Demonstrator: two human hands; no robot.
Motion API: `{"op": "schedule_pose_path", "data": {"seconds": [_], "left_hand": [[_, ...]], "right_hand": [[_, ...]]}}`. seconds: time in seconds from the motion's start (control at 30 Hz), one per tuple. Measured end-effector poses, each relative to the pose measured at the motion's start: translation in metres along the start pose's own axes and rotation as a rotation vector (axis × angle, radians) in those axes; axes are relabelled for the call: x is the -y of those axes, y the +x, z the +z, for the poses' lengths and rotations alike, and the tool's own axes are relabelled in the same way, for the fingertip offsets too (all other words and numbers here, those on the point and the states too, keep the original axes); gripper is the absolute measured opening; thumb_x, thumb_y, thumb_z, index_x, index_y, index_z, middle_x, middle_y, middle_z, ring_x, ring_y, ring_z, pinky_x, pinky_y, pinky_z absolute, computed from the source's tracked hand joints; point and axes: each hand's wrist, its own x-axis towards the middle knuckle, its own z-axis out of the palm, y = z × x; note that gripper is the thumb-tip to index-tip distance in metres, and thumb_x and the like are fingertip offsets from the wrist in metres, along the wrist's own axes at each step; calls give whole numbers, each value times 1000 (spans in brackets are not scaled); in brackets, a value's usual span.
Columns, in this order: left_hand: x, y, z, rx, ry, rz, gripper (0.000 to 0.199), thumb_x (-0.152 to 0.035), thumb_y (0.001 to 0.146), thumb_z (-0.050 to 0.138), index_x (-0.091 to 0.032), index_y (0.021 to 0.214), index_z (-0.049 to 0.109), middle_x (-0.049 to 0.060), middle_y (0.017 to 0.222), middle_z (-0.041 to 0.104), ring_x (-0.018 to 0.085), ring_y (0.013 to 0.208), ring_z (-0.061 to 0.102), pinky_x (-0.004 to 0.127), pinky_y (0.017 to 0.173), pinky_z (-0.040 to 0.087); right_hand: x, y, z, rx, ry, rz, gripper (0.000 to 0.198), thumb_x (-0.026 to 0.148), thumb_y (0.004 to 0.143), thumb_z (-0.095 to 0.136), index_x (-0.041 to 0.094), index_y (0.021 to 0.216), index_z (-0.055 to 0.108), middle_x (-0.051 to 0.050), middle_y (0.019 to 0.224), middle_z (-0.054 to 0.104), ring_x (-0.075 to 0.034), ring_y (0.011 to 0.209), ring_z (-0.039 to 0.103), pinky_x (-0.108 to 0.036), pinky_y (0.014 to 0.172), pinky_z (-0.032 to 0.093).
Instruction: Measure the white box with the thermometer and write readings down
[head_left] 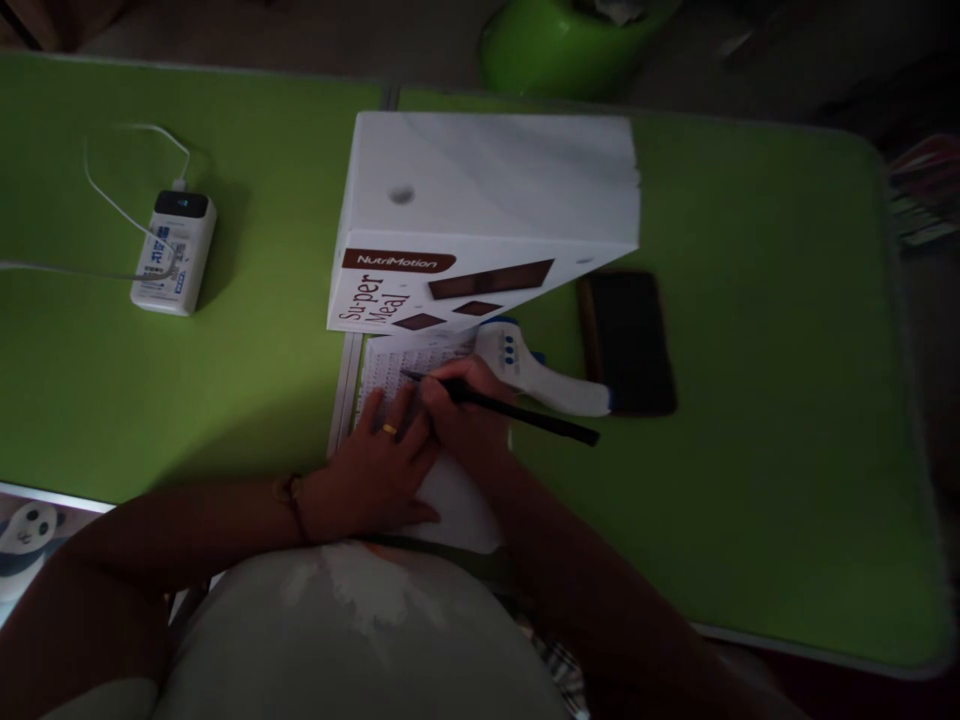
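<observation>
A sheet of paper [457, 503] with rows of small print lies on the green table in front of me. Across it rests my left hand [386, 465], fingers spread flat, a gold ring on one finger. Just beside it, my right hand [469, 415] is closed around a black pen [536, 412], whose tip points at the printed rows. The far end of the paper reaches up to a white box [487, 190] marked "NutriMotion". Right of my right hand lies a white and blue infrared thermometer [551, 380], its handle end against a dark phone [628, 343].
On the left of the green table [765, 480] sits a white power bank [174, 255] with a white cable [75, 268] looping over it. A seam crosses the tabletop near the paper. Beyond the far edge stands a bright green rounded object [555, 45].
</observation>
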Motion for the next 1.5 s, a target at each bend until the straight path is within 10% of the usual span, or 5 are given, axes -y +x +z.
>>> {"op": "schedule_pose_path", "data": {"seconds": [1.5], "left_hand": [[1,1,-3,18,-10,-4,107,-80,96,76,-6,170,52,31,179,46,54,167,44,70,133,42]], "right_hand": [[-1,-2,-1,-23,3,7,15,41,78,63,30,75,53,3,64,59,-21,60,59,-38,61,57]]}}
